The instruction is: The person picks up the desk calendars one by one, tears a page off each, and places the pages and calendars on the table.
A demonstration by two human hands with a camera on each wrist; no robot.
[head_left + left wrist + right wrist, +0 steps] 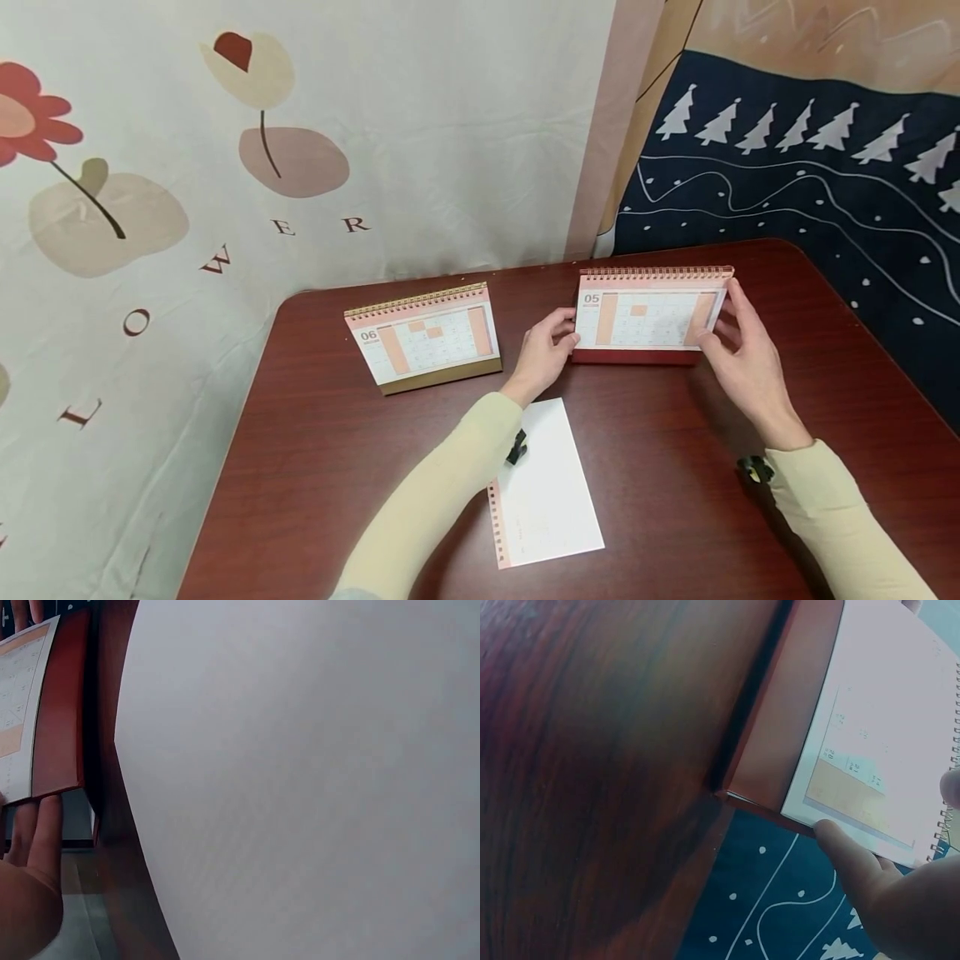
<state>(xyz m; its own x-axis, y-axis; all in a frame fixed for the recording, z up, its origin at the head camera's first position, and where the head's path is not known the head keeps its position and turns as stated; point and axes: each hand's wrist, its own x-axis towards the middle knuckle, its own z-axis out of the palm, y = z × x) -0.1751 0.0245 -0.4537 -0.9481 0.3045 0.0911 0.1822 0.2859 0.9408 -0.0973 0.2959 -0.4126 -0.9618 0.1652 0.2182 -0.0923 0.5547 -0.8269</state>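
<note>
A desk calendar with a red base (pixel 651 321) and its page 05 facing me stands at the back of the table. My left hand (pixel 542 350) holds its left side, and the left wrist view shows fingers (pixel 46 832) reaching behind the page. At the opposite side my right hand (pixel 750 371) grips the edge; its thumb lies on the front in the right wrist view, where part of the spiral binding shows. A loose white sheet (pixel 555 492) with a punched pink edge lies on the table, partly covered by my left sleeve.
To the left stands a second desk calendar (pixel 427 342), gold-based, showing page 06. The dark red wooden table (pixel 300 475) meets a flower-printed cloth (pixel 450 142) behind and a dark blue cloth with white trees (pixel 795 183) at the right.
</note>
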